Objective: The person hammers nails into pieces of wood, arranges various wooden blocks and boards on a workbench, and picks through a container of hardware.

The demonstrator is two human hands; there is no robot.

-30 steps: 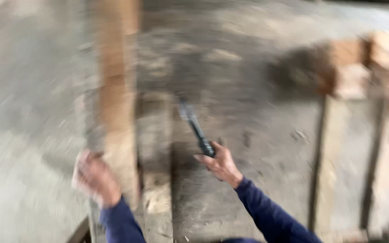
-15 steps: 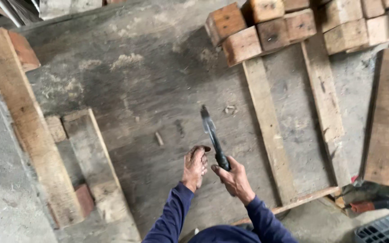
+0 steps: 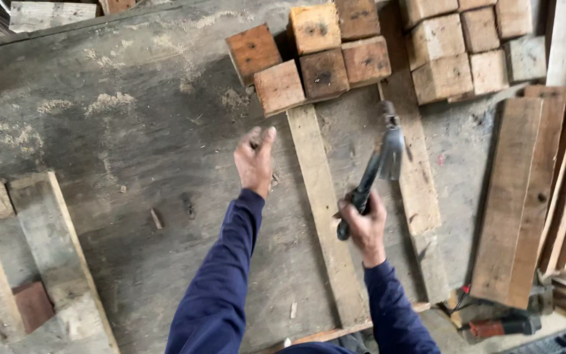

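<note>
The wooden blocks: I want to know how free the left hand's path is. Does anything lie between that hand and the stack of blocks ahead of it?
Nothing visible does. The left hand hovers over bare, dusty board, and only that open surface lies between it and the nearest wooden blocks. The long plank runs to its right, off that line. The right hand holds a hammer, also off to the side.

hammer (image 3: 378,164) | dark handle, grey claw head | raised, tilted | above plank (image 3: 322,216)
</note>
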